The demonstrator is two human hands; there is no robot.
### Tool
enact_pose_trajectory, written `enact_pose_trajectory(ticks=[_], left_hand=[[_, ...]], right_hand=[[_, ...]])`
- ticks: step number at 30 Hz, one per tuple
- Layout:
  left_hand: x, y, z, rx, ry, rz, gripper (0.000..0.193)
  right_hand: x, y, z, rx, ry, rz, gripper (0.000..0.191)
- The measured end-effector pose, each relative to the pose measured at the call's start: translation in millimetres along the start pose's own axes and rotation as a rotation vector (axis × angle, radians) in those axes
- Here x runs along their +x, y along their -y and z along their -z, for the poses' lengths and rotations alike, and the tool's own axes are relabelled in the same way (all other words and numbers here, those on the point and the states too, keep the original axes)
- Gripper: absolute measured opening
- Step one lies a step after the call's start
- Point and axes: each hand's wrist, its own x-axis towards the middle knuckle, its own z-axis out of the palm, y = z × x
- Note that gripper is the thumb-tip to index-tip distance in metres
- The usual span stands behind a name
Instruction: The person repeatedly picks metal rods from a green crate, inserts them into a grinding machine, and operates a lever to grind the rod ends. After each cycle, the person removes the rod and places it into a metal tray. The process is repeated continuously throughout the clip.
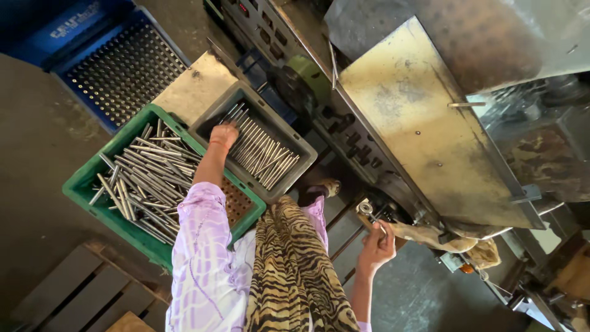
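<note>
At the far left a blue crate with a perforated floor stands on the ground, and below it wooden slats lie near the bottom edge. Next comes a green crate heaped with metal rods, some crossing one another. Just beside it sits a grey tray holding more rods laid side by side. The left hand reaches into this tray, fingers curled down onto the near ends of the rods; whether it grips one I cannot tell. A lilac sleeve and a tiger-striped scarf fill the lower middle. Further right, the right hand is clenched around a single rod, held up at the machine, beneath its large yellowed metal cover. A brown cloth lies just right of that hand.
</note>
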Motion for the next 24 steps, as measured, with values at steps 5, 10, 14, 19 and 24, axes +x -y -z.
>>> enact_pose_trajectory(ticks=[5, 10, 14, 19, 24], left_hand=[[6.6, 2.3, 4.1, 0.262, 0.12, -0.131, 0.032], [13.4, -47.1, -7.4, 0.07, 0.043, -0.185, 0.025], [-23.2, -89.6, -36.4, -0.155, 0.015, -0.136, 0.024], [-71.7, -102.4, -64.0, -0.314, -0.038, 0.023, 0.062], [-70.9, -110.1, -71.7, -0.272, -0.122, 0.01, 0.038]], right_hand=[[-1.1, 4.5, -1.8, -0.125, 0.034, 0.071, 0.014], [-2.7, 8.3, 0.4, -0.111, -0.006, 0.011, 0.013], [-3.7, 6.8, -4.3, -0.049, 0.008, 0.019, 0.015], [-5.7, 6.3, -9.3, -0.17, 0.019, 0.07, 0.016], [-6.3, 6.1, -10.2, -0.137, 0.049, 0.176, 0.017]])
